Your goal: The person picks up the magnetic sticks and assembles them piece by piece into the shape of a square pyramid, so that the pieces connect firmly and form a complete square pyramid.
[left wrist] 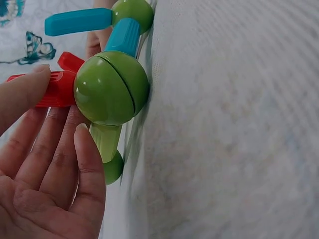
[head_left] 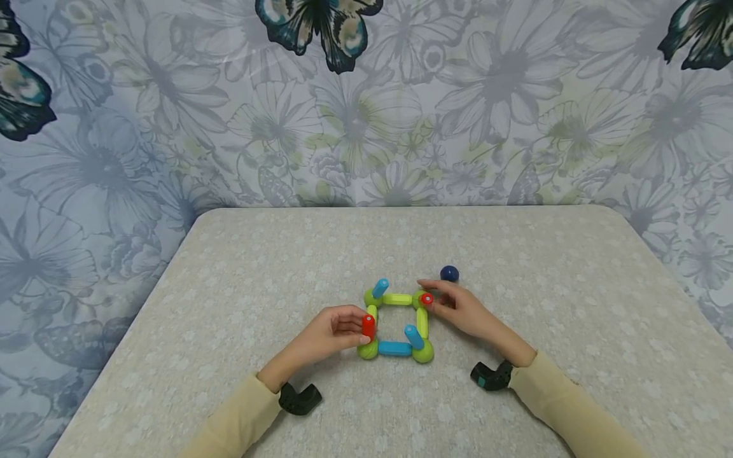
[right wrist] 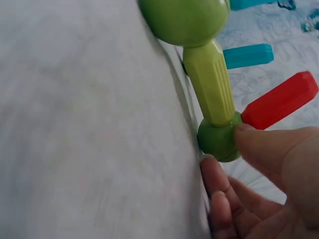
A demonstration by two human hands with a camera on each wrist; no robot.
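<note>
Holding a red stick (head_left: 368, 326) at the near left corner of the square frame (head_left: 397, 324), the left hand (head_left: 332, 332) pinches it against a green ball (left wrist: 111, 87). The right hand (head_left: 462, 310) pinches the other red stick (head_left: 426, 298) at the far right corner. Pushing too hard could pop the sticks off the balls or tip the blue sticks. The blue ball (head_left: 449, 273) just behind the frame might roll if bumped. The frame sits mid-table (head_left: 229, 305), far from every edge, with lots of room around it.
</note>
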